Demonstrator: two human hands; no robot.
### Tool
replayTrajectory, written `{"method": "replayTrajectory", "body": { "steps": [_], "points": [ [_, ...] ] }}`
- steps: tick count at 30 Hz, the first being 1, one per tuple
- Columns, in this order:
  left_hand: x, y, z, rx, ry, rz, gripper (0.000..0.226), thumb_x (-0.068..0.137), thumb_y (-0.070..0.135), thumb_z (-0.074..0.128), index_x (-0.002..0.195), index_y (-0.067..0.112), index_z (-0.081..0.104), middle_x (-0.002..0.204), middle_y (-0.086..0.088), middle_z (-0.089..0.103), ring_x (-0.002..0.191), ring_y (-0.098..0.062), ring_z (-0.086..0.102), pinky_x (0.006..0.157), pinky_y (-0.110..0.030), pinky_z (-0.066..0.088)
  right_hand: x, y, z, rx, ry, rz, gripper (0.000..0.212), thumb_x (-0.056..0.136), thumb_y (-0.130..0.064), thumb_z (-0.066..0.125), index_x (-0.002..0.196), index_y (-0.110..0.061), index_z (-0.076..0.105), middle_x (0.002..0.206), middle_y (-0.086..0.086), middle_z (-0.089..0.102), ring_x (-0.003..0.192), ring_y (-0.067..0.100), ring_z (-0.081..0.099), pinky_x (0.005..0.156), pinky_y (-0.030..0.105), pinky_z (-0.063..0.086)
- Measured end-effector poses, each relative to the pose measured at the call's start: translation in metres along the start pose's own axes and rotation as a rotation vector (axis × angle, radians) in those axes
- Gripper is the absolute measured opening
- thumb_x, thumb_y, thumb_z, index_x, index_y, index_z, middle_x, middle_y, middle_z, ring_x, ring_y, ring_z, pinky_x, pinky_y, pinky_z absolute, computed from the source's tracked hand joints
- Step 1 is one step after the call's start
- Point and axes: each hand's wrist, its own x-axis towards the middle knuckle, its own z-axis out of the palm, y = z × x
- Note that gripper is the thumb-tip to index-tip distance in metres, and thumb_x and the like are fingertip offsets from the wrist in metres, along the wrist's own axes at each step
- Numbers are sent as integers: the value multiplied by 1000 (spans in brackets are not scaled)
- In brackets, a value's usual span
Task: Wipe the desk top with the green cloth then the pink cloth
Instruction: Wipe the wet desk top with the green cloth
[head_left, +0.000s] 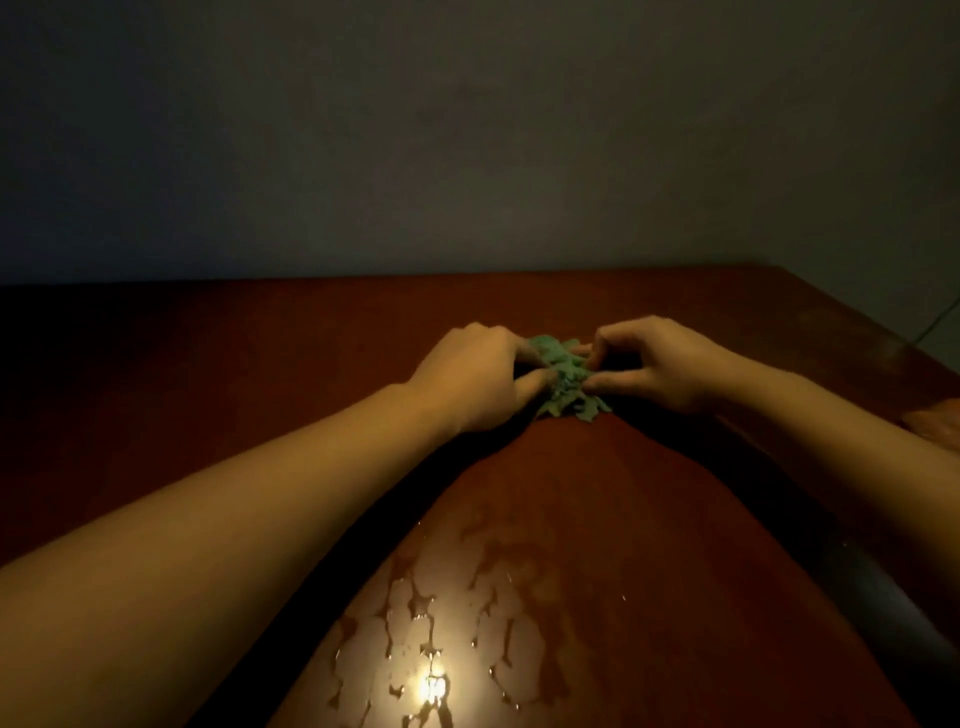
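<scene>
As left hand (483, 379) and right hand (660, 364) pinch it, crumpled green cloth (563, 382), glossy reddish desk top (597, 493), wet blotches (457, 613)

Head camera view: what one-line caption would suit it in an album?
Left hand and right hand pinch a crumpled green cloth on a reddish-brown wooden desk top with wet streaks.

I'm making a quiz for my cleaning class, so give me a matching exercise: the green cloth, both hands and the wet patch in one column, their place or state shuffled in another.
1 green cloth
2 left hand
3 right hand
4 wet patch

A glistening on the desk top nearest the person
B pinching the cloth's right side
C bunched up between the hands
D gripping the cloth's left side

Pairs: 1-C, 2-D, 3-B, 4-A
</scene>
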Motion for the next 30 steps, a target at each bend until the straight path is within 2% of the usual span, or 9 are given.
{"method": "replayTrajectory", "body": {
  "steps": [2,6,9,14,16,18,22,25,30],
  "points": [
    [-6,-5,2,-3,-12,50,35,98,51,51,126,37,66,132,11,63,119,-15,59,96,-33,49,-3,5,1,18,-5,-36,15,83,-36,73,81,-28,61,115,-14,65,116,-4,55,91,21,47],
    [22,-11,7,15,64,-43,31,95,50,56,121,37,69,128,8,66,118,-20,60,96,-35,48,26,14,8,46,175,-35,16,85,-35,73,82,-23,63,97,-6,71,103,10,65,85,37,53],
    [35,-10,5,29,50,-110,30,94,48,60,118,35,71,125,6,68,116,-20,61,95,-34,47,42,14,11,30,207,-17,15,87,-33,71,83,-22,61,89,-7,67,94,15,65,75,32,48],
    [6,-8,-4,-23,-16,-71,27,92,46,64,115,35,73,122,10,69,114,-13,62,97,-33,50,12,10,10,5,75,-111,19,83,-42,73,79,-30,59,102,-7,70,106,12,64,85,39,53],
    [2,-10,0,-42,2,-64,29,92,47,63,117,36,72,124,10,68,115,-12,62,96,-31,50,7,13,14,45,87,-132,19,83,-44,72,81,-30,60,107,-4,70,110,12,63,88,42,54],
    [12,-10,5,-35,61,-84,30,93,47,62,118,34,71,125,8,68,117,-14,61,97,-32,49,19,16,15,52,156,-110,19,84,-43,71,82,-27,61,100,-4,71,104,15,64,85,43,54],
    [42,-9,9,15,108,-167,30,95,42,61,121,31,70,127,5,67,118,-19,60,98,-35,47,52,12,11,-20,226,-30,16,87,-36,71,84,-23,62,87,-7,66,88,18,63,72,34,48],
    [36,-10,6,32,93,-124,29,96,40,60,122,30,69,127,5,67,117,-18,61,97,-34,47,49,9,7,-56,153,-49,16,85,-38,72,84,-26,61,94,-11,63,96,16,63,74,31,45],
    [8,-21,7,-11,82,-14,29,96,41,60,123,33,68,126,10,67,114,-11,62,95,-27,48,26,9,4,-20,18,-121,16,81,-45,70,85,-31,63,106,-7,69,107,13,64,87,44,55]
  ]
}}
